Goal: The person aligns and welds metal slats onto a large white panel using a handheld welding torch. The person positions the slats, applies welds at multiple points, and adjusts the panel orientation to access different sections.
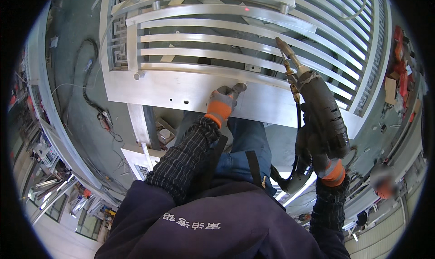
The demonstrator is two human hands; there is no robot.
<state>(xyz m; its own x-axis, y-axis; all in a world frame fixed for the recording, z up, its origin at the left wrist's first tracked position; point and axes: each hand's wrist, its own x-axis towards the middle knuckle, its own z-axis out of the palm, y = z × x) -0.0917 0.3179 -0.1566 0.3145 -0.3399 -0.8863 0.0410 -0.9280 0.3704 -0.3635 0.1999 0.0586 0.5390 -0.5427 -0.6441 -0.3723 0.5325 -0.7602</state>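
Observation:
My left hand point(222, 101), in a grey and orange glove, is at the near flat rail of a large silvery metal panel point(154, 87). Its fingers are curled, with one digit pointing right along the rail; whatever they may grip is too small to make out. To the right, my right hand point(321, 155), gloved alike, is wrapped round the black body of a welding gun point(319, 100). The gun's metal nozzle points up and away over the panel's slats. A thin brass-fitted line runs beside the nozzle, and a thick hose leaves the handle's lower end.
A short tube stub point(138, 75) is at the rail's left end; several similar stubs are on the far bars. Cables point(90, 100) lie on the floor at left. A long metal frame point(63, 127) curves along the left. Red items point(399, 73) and cardboard lie at right.

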